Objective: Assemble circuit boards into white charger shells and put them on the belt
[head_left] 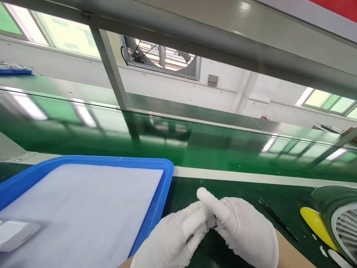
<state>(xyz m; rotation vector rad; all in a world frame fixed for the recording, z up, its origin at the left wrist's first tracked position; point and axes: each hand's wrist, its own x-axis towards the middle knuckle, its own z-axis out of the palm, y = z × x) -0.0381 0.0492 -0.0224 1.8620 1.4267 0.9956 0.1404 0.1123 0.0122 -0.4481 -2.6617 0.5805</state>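
White gloves cover both hands, which meet above the green work surface. My left hand (181, 232) is closed, its fingers bent inward against the other hand. My right hand (245, 227) is also closed, with one finger laid across the left fingertips. A tiny dark bit shows between the gloves, too small and hidden to name. Black tweezers (278, 219) lie on the surface just right of my right hand. To the left, a blue tray (167, 186) lined with a white sheet (92, 201) holds a white plastic piece (18, 234).
At the right edge stands a round fan-like device (347, 227) beside a yellow oval piece (318, 225) and white scraps (322, 251). Beyond the pale rail (237, 176) runs a shiny green belt (217, 152). A metal frame bar (195, 41) crosses overhead.
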